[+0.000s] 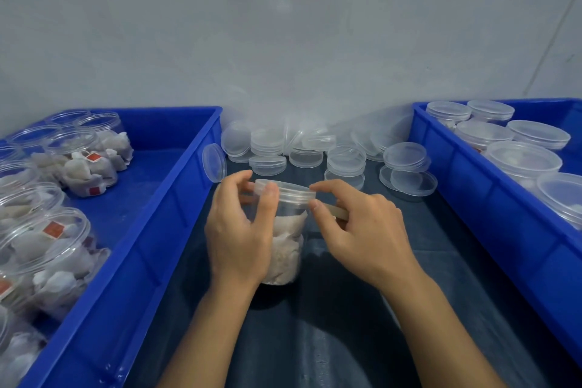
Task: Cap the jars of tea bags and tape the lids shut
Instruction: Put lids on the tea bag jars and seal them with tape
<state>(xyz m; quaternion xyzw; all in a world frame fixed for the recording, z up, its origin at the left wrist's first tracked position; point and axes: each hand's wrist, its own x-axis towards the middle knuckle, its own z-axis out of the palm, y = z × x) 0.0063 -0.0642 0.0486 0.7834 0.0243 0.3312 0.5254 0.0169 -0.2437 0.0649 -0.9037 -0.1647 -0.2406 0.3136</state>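
Clear jar (285, 239) capped w/ lid (288, 190), gripped by left hand (241, 230). Right hand (362, 227) pinches tape (338, 212) at lid; sealing underway. Uncapped jars (78, 157) remain.

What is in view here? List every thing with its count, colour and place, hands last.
jar being capped: one, clear, holding pale tea bags, upright on the dark table between the bins.
lid: one, clear, sitting on that jar.
left bin: one, blue, holding open jars of tea bags, count unclear.
right bin: one, blue, holding capped jars, at least six.
loose lids: many, clear, piled by the wall.
table: one, dark.
wall: grey, behind.
left hand: grips the jar.
right hand: fingers at the lid's edge, holding a tan strip, probably tape.
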